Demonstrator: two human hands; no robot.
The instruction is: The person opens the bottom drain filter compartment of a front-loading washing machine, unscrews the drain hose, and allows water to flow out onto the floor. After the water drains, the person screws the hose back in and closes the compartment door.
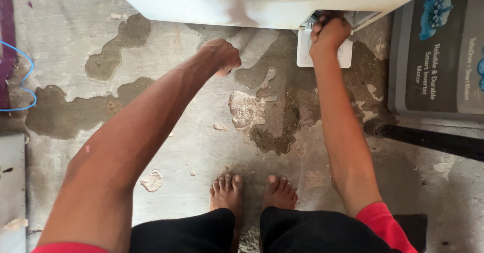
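Blue cable [20, 81]: far left, lying beside wet patches [108, 56]; we judge water near it a hazard.
Left hand [222, 56]: fist closed, empty as far as we see.
Bare feet [252, 192]: near, on damp concrete floor [176, 147]; slipping possible.
Right hand [328, 31]: fingers curled tight on the white drawer [307, 56] of the washing machine [242, 6], far right; we fear a jerk could strain it.

Head view, looking down. The right hand [328, 31] grips a small white plastic drawer [305, 51] projecting from the curved white body of a washing machine [201, 6] at the far edge. The left hand [222, 56], closed in a fist, hangs above the wet, patchy concrete floor [166, 147]. Bare feet [252, 192] stand near. A grey printed carton [438, 51] stands far right, with a black hose [428, 139] just nearer.
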